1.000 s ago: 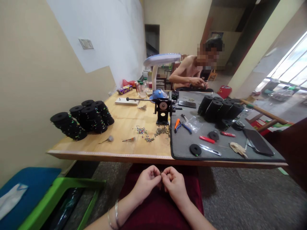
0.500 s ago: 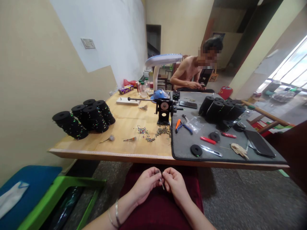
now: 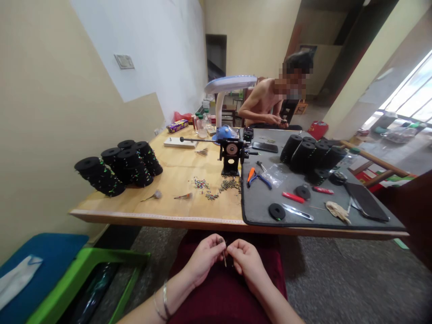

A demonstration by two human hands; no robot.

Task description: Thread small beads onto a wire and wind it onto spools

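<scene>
Wooden table [image 3: 168, 176] straight ahead, grey mat [image 3: 257, 208] over its right side, a white lamp [image 3: 231, 83] leaning in above a black machine [image 3: 231, 150], and a co-worker [image 3: 261, 101] bent over at the far end. Black rolls [image 3: 127, 173] cluster on the left, with colored beads [image 3: 201, 183] and little metal bits [image 3: 229, 184] scattered mid-table. But the action's down here, short of the table edge, over a dark red cloth [image 3: 216, 294]!

Danger spot: that slim stick [image 3: 225, 259] hangs by one end with its lower tip free. A loose squeeze or a knock from the other hand could, I'd judge, send it into the folds or down to the speckled floor [image 3: 320, 274], where something so thin would be hard to spot.

Now the hands. Left hand [image 3: 207, 254]: thumb and forefinger pinching the stick near its top, other fingers curled in behind. Right hand [image 3: 245, 257], just beside it: thumb and forefinger pressed together, remaining fingers folded. Anything between those tips? Too small to tell. Fingertips nearly meet; whether they actually touch, I can't say.
</scene>
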